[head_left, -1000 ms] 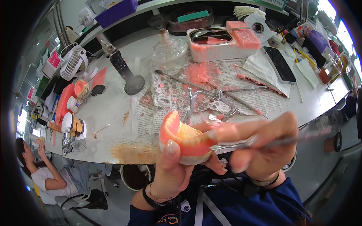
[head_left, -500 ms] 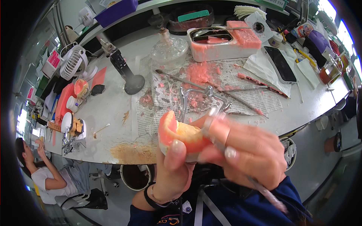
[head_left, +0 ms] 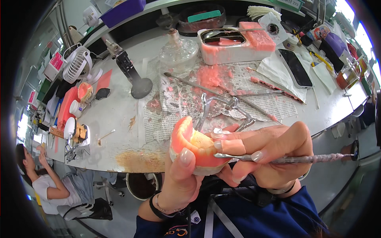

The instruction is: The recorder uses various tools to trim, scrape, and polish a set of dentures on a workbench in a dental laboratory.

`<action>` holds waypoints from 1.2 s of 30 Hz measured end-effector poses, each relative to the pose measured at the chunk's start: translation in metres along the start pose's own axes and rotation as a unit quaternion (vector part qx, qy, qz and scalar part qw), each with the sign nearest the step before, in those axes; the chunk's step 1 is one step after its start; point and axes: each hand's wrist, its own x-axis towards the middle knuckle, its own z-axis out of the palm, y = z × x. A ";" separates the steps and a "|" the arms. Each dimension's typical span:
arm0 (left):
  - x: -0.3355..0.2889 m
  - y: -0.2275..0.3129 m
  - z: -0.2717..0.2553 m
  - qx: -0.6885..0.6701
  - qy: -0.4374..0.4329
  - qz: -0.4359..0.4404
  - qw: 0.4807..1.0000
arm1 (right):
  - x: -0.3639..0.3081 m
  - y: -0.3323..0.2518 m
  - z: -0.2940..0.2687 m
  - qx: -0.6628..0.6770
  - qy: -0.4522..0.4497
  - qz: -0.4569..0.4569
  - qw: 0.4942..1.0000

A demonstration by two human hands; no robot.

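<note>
In my left hand (head_left: 184, 176) is a dental model (head_left: 184, 141) with pink wax gums, a row of teeth and a yellowish plaster middle. My thumb presses on the wax at its near side. A metal frame, like an articulator (head_left: 204, 109), rises behind the model; where they join is hidden. My right hand (head_left: 274, 154) is closed around a slim metal wax carver (head_left: 297, 160), held nearly level. The carver's tip lies at the pink wax below the teeth; whether it touches, I cannot tell. Fingertips of my right hand rest against the model's right side.
Wax-flecked newspaper (head_left: 154, 119) bears a long spatula (head_left: 190, 82). Behind stand a glass spirit lamp (head_left: 178, 53) and a white wax box (head_left: 222, 57). A black-handled torch (head_left: 127, 69) is left, a phone (head_left: 295, 68) right. Another person (head_left: 59, 186) sits far left.
My right hand has swung the carver from a steep slant to nearly level, its tip now at the wax. The model and frame have shifted slightly right, and the hand's motion blur is gone.
</note>
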 end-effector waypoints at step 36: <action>0.001 0.001 -0.003 -0.016 -0.046 -0.015 0.999 | -0.003 -0.006 0.004 -0.036 0.059 0.037 0.997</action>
